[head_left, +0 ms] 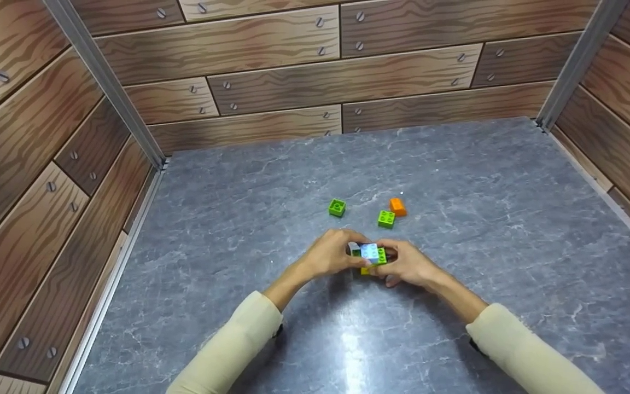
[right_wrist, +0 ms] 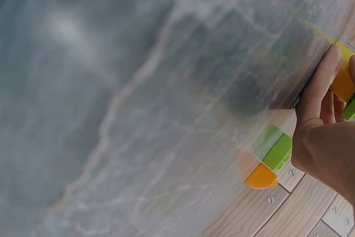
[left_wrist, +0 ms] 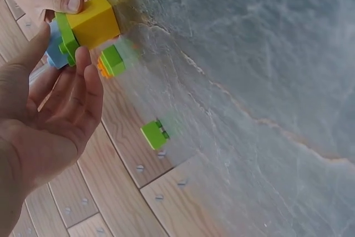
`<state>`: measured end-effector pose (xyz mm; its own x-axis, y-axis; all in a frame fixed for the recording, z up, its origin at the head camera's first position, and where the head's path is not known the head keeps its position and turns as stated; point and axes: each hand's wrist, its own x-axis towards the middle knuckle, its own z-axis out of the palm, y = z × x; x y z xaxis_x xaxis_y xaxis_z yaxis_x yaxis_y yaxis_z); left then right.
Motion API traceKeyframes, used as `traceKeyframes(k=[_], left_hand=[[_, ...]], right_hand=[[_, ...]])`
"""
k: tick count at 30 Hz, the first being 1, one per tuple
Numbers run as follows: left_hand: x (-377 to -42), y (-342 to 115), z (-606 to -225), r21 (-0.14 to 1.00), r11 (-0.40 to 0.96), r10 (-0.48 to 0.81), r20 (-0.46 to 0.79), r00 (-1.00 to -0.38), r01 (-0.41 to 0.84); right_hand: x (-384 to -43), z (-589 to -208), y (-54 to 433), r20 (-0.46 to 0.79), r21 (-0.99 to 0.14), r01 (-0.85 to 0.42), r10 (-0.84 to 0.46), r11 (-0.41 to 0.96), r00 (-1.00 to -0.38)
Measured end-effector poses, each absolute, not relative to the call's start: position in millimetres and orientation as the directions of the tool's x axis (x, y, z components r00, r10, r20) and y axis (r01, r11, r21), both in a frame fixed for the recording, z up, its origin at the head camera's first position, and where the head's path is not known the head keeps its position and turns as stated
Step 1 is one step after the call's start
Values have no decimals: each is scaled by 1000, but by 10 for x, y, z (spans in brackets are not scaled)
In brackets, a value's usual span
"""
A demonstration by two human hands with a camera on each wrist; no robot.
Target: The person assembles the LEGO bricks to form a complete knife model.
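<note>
Both hands hold one small stack of toy building bricks close over the table. A light blue brick (head_left: 369,253) tops it, with a green brick (left_wrist: 67,36) under that and a yellow brick (left_wrist: 97,21) at the bottom. My left hand (head_left: 328,253) has its thumb and fingertips at the blue and green bricks. From the other side, my right hand (head_left: 412,265) grips the stack, its thumb against the yellow brick in the left wrist view. A small greyish piece (head_left: 354,247) shows beside my left fingers, mostly hidden by them.
Beyond the hands, a green brick (head_left: 386,219) lies studs up close to an orange sloped brick (head_left: 397,207). Further left, another green brick (head_left: 337,207) shows its hollow underside. Wood-patterned walls (head_left: 271,60) enclose the grey marbled table (head_left: 227,219) at the back and sides.
</note>
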<state>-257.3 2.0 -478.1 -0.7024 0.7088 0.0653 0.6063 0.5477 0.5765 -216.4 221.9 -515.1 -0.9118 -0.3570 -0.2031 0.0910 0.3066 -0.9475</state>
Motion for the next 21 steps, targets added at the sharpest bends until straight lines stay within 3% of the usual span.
traceKeyframes(k=[8,21], left_hand=[[-2614,-45,-4764,599,542,702,63,-709,589],[-2798,-184,-4676,667,571,588,76,-805,480]], right_hand=[[-2153,-5159,2227,-201,-949,92,-355,301,-913],[-2157,-5144,2204,-229,-947,127,-340,296,-912]])
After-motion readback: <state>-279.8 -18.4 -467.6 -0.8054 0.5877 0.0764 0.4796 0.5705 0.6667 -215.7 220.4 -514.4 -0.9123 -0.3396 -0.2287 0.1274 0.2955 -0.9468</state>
